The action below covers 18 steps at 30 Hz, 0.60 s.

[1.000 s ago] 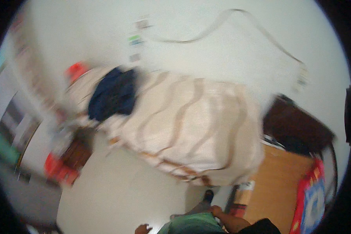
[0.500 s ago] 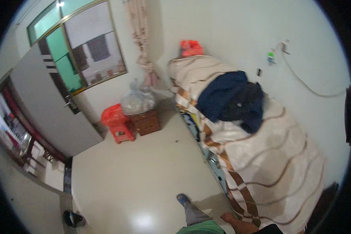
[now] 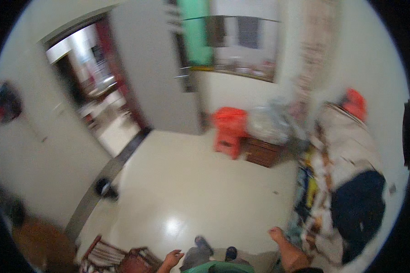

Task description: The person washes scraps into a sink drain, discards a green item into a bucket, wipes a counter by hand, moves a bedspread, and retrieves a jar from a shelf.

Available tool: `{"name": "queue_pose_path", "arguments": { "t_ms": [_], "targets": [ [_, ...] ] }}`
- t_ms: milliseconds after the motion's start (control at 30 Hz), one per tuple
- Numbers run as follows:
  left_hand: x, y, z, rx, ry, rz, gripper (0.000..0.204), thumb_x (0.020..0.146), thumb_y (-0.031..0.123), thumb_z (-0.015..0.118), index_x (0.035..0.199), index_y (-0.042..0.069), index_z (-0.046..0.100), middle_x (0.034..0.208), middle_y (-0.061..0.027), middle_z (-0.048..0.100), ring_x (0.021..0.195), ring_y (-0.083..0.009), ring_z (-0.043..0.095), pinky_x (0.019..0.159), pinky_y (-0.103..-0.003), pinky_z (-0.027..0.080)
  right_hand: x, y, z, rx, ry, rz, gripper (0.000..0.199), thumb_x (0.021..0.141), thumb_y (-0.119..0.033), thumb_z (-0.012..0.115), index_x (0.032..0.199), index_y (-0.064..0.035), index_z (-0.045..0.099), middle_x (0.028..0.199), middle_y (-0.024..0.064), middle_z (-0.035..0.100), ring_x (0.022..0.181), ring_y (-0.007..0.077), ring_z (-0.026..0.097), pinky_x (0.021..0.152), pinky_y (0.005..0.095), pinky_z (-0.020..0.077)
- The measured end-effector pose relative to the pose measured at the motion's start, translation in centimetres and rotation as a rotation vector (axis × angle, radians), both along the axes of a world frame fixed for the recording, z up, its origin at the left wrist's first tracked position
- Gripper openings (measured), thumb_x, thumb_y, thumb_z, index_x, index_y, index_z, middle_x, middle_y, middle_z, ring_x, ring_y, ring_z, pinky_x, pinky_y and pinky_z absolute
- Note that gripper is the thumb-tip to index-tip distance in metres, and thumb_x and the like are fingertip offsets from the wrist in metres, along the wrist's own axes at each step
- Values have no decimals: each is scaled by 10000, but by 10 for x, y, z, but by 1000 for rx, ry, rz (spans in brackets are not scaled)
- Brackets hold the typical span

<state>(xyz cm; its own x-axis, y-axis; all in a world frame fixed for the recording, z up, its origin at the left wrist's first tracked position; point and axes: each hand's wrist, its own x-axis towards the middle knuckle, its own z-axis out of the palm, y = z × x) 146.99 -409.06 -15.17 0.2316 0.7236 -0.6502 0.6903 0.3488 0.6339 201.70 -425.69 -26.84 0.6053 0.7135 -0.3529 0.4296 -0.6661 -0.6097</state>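
Low in the picture, my left hand (image 3: 173, 258) hangs over the floor beside my leg. Its fingers look stretched out, and nothing shows in it. A dark brown wooden seat with slats (image 3: 107, 252) is the nearest thing to it. My right hand (image 3: 276, 235) is held out between my body and the bed (image 3: 346, 141). Blur smears its fingers, and I see no object in it. A dark blue garment (image 3: 357, 207) lies on the bed's beige, brown-patterned blanket, to the right of that hand.
An open grey door (image 3: 155, 68) stands by a doorway at the left. Ahead are a red stool (image 3: 227, 143) with a red bag (image 3: 230, 117), and a brown wooden box (image 3: 263, 152) under a clear plastic bag (image 3: 269, 123). A dark object (image 3: 106, 188) sits by the left wall.
My view has swung left, so the door, stool and bed sit farther right. My left hand has come into the picture; the wooden seat and both slippers now show.
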Motion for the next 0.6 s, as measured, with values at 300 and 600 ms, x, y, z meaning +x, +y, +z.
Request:
{"name": "queue_pose_path", "arguments": {
  "t_ms": [300,600],
  "targets": [
    [-141,75,-108,-318,299,-139,612,785,516,359,1099,2,468,1099,-188,480,1058,-321,413,902,-383,324,-102,237,16,-229,398,176,160,752,-191,519,748,-31,533,641,67,504,544,151,464,466,300,389],
    [-204,338,-83,89,385,260,421,763,389,455,960,26,536,991,-179,531,930,-335,495,792,-421,399,-183,487,30,-357,600,498,164,781,-200,482,782,-43,528,664,49,479,558,145,428,476,295,374]
  ]
}}
